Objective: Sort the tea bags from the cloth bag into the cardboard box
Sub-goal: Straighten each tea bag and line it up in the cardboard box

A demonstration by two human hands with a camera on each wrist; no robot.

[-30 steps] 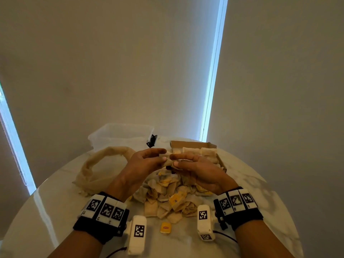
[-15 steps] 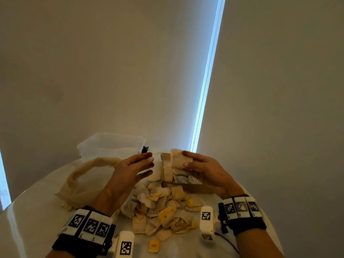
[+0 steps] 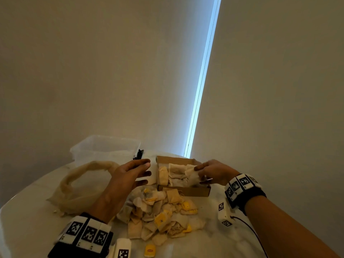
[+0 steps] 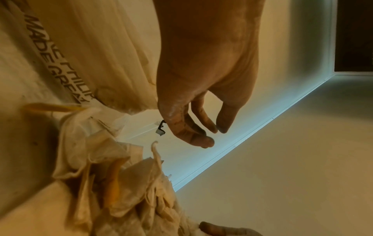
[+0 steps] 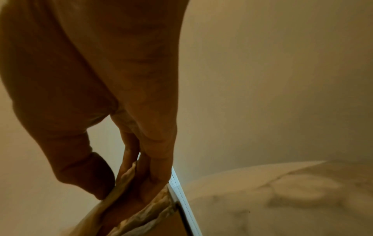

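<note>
Marble table (image 3: pixel 260 239): right hand (image 3: pixel 214 171) pinches half-hidden tea bag (image 3: pixel 192 175); left hand (image 3: pixel 130 174) spread.

Tea bags, loose pile (image 3: pixel 160 216): many flat beige paper sachets, several with yellow tags, heaped on the table just in front of the box.
Tea bags, sorted (image 3: pixel 174 175): a few standing on edge in a row inside the box.
Tea bag, single (image 3: pixel 192 175): pale, crumpled, pinched over the box's right end.
Cardboard box (image 3: pixel 186 190): brown, shallow, open-topped, upright.
Cloth bag (image 3: pixel 81 185): cream fabric, slack and collapsed, lying left of the pile, mouth open.
</note>
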